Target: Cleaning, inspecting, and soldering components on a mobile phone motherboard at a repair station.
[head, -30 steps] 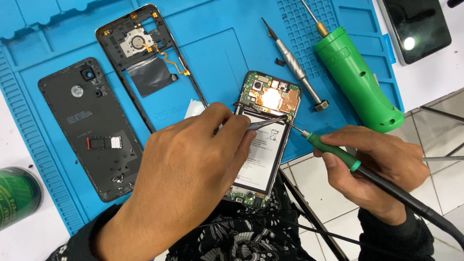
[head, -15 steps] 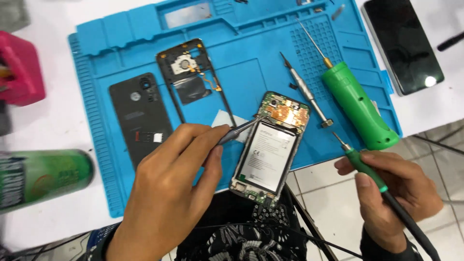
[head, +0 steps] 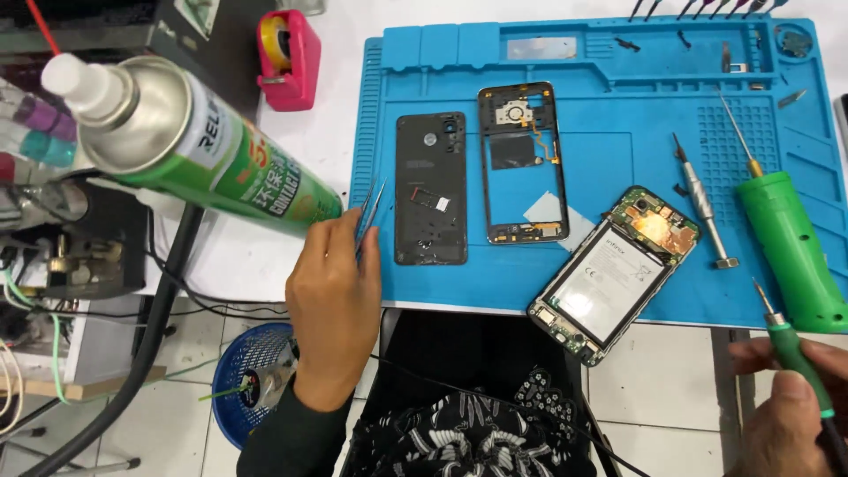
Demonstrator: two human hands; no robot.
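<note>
The fingers of the left hand [head: 334, 300] are closed on a pair of thin metal tweezers [head: 369, 212]. The two tips point up and away from the person and stand a little apart. They lie at the left edge of the blue mat [head: 618, 106], just beside the green spray can [head: 203, 146]. The fingers of the right hand [head: 782, 411] are closed around a green screwdriver [head: 791, 349]. Its metal tip points up toward the thick green tool [head: 791, 252] that lies on the right side of the mat.

Between the two hands lies the opened phone [head: 614, 274]. It rests at an angle on the front edge of the mat, and its lower end hangs a little over the bench [head: 265, 256] edge. No hand touches it. The white battery fills most of its body, and at the upper end there is a circuit board with a copper-coloured patch. Farther up on the mat lie the black back cover [head: 430, 187], the black middle frame [head: 523, 163] and a grey screwdriver [head: 702, 208].

The right hand is cut off by the lower right corner, so only part of it shows. The handle end of the green screwdriver is hidden there too. The small parts in the top trays of the mat are too small to make out.
</note>
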